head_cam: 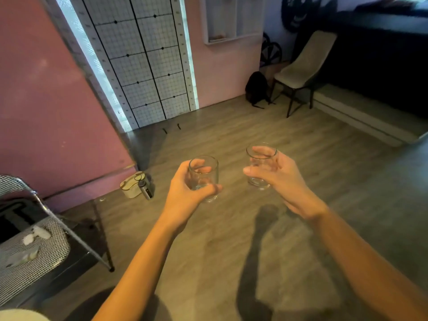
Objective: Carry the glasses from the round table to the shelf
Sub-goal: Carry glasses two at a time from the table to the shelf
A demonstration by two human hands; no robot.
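At far left a folding chair [34, 230] stands by the pink wall. The left hand [185, 188] is wrapped around the left glass [204, 179], held upright over the wood floor [231, 251]. The right hand [281, 179] clasps the right glass [260, 167], also upright, apart from the first. A white wall shelf [234, 19] hangs ahead; the round table is not in view. Risk: smooth glass may slip from either one-handed grip, or the glasses may knock together while walking.

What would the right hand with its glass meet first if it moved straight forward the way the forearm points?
Probably nothing near: beyond the right hand and its glass lies open floor, then likely the pink wall; depth is unclear.
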